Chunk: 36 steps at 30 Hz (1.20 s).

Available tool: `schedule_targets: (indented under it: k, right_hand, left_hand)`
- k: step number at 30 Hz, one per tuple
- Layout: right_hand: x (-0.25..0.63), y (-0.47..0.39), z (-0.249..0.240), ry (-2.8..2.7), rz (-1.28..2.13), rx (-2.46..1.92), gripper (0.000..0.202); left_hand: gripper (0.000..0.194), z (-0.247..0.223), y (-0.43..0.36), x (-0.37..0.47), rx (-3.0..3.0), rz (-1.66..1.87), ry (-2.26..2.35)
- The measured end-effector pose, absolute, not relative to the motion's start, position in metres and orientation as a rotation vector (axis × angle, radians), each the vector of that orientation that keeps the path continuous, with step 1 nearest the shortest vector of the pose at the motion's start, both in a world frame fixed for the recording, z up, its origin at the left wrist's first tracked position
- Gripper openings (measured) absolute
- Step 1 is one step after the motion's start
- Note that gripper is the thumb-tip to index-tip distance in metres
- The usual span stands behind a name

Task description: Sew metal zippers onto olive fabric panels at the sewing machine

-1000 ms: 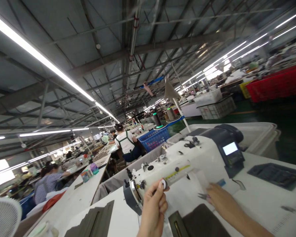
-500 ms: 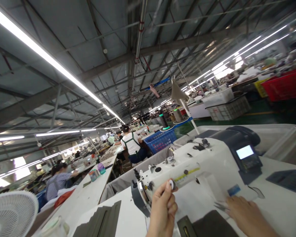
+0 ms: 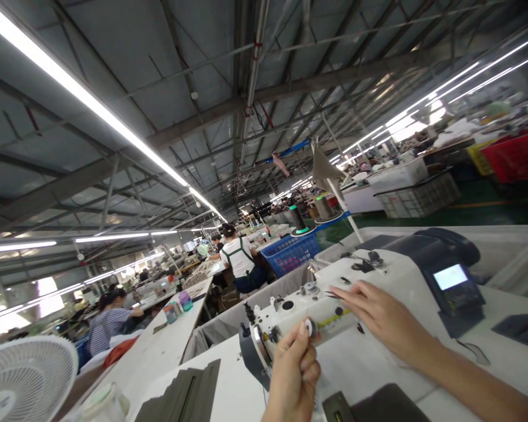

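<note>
My left hand [image 3: 293,369] is closed, thumb and fingers pinching a small bobbin [image 3: 309,327] with a pale round face, in front of the sewing machine [image 3: 405,275]. My right hand [image 3: 374,313] is raised beside the machine's white arm, its fingers closed on thread snips [image 3: 333,294]; only their dark pointed tips show, toward the left. Below the hands, a dark olive fabric piece [image 3: 387,404] lies on the white machine table. More olive fabric strips [image 3: 180,392] are spread to the left.
A white fan [image 3: 30,375] stands at the lower left, near a pale container [image 3: 103,404]. Behind the machine are a grey bin [image 3: 501,249], thread cones [image 3: 297,219] and a blue basket [image 3: 290,255]. Co-workers [image 3: 240,258] sit at tables farther off.
My right hand has lifted from the table at the right, carrying the snips up and left to the machine's arm. My left hand still holds the bobbin in nearly the same place.
</note>
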State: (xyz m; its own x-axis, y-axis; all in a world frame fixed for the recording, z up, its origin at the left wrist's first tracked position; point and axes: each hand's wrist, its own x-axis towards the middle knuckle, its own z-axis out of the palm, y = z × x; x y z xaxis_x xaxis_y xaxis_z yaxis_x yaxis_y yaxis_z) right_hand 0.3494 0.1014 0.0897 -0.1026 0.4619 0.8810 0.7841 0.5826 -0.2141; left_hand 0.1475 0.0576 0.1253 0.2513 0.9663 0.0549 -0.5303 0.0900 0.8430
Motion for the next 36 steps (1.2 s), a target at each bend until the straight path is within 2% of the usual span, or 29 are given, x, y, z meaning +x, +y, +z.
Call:
schedule_targets:
  k: [4, 15, 19, 24, 30, 33, 36]
  right_hand:
    - [0.346, 0.125, 0.120, -1.774, -0.735, -0.953, 0.025]
    - [0.333, 0.139, 0.124, -1.909, -0.948, -0.782, 0.027]
    - [0.331, 0.143, 0.126, -1.916, -0.958, -0.758, 0.027]
    - [0.331, 0.134, 0.119, -1.875, -0.873, -0.768, 0.027]
    - [0.334, 0.116, 0.079, -1.692, -0.695, -0.843, 0.021]
    - [0.318, 0.096, 0.070, -1.602, -0.667, -0.876, 0.025]
    - [0.285, 0.055, 0.071, -1.732, -0.308, -0.709, 0.038]
  left_hand:
    - [0.053, 0.125, 0.061, 0.147, 0.892, 1.248, 0.651]
    - [0.054, 0.117, 0.067, 0.144, 0.865, 1.231, 0.617]
    - [0.049, 0.120, 0.063, 0.146, 0.890, 1.209, 0.594]
    - [0.048, 0.121, 0.058, 0.141, 0.959, 1.206, 0.657]
    - [0.055, 0.109, 0.036, 0.103, 1.338, 1.122, 1.010]
    - [0.043, 0.104, 0.014, 0.081, 1.710, 1.203, 1.168]
    - [0.029, 0.102, -0.011, 0.064, 2.017, 1.150, 1.195]
